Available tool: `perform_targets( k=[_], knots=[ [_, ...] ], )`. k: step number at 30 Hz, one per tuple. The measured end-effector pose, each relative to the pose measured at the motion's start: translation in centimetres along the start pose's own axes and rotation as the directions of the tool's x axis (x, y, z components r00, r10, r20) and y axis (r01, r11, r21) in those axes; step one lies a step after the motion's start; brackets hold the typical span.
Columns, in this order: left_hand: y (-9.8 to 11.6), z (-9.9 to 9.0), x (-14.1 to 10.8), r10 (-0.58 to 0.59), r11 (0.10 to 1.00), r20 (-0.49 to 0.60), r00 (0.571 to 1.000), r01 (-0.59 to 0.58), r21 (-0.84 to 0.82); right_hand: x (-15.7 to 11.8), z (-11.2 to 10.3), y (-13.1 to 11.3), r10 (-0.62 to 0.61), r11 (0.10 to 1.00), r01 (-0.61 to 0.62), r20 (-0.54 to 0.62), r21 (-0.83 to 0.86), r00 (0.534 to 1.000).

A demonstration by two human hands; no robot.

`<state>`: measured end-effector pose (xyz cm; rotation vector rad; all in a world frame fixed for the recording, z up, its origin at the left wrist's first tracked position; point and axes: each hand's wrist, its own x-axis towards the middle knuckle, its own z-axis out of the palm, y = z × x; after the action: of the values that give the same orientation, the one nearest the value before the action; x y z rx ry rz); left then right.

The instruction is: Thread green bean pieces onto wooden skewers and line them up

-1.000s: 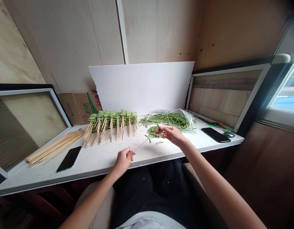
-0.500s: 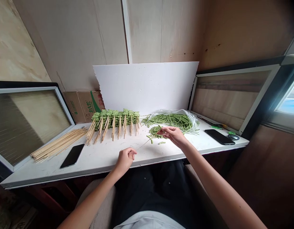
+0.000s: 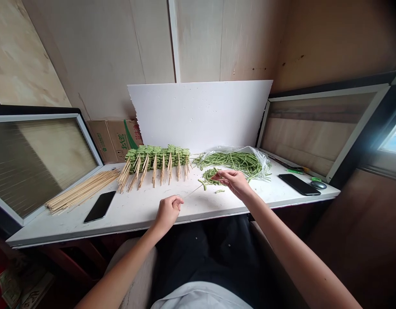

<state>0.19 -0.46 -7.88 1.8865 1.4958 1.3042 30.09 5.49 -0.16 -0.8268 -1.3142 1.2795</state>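
Head view: left hand [image 3: 167, 213] is clenching a bamboo skewer [image 3: 194, 192], its tip closing on the right hand [image 3: 233, 182] since a moment ago; right hand is pinching a yard-long bean piece [image 3: 215, 171] just above a heap of cut bean pieces [image 3: 210, 175]. Whole beans [image 3: 231, 162] are lying in a plastic bag [image 3: 264, 165] behind; loaded skewers [image 3: 155, 159] are lining up side by side on the white table [image 3: 136, 219]

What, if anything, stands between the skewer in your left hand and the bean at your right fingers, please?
Nothing visible: the bamboo skewer runs from your left hand toward the green bean pinched by your right hand, beside a small heap of bean pieces.
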Motion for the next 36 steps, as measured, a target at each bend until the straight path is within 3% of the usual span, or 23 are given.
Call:
perform_targets(
  k=[7,17,22,29,36],
  knots=[
    [0.6,0.1,0.0,0.068,0.997,-0.006,0.998,-0.068,-0.046,-0.2,0.1,-1.0,-0.044,0.999,0.042,-0.065,-0.034,0.997],
    [0.7,0.1,0.0,-0.006,0.983,0.053,0.999,0.016,-0.181,0.0,0.1,-0.7,-0.053,0.998,0.049,-0.104,-0.048,0.993],
    [0.3,0.3,-0.1,0.003,0.989,0.001,1.000,-0.003,-0.146,-0.1,0.6,-0.4,-0.072,0.996,0.067,-0.100,-0.055,0.992],
    [0.4,-0.1,-0.2,0.099,0.995,-0.118,0.988,-0.102,-0.018,-0.9,2.4,-1.1,-0.130,0.992,0.129,-0.122,-0.012,0.984],
    [2.3,-0.6,-0.5,0.176,0.984,-0.134,0.975,-0.177,0.010,-2.1,5.7,-0.6,-0.131,0.986,0.127,-0.034,-0.103,0.991]
  ],
)
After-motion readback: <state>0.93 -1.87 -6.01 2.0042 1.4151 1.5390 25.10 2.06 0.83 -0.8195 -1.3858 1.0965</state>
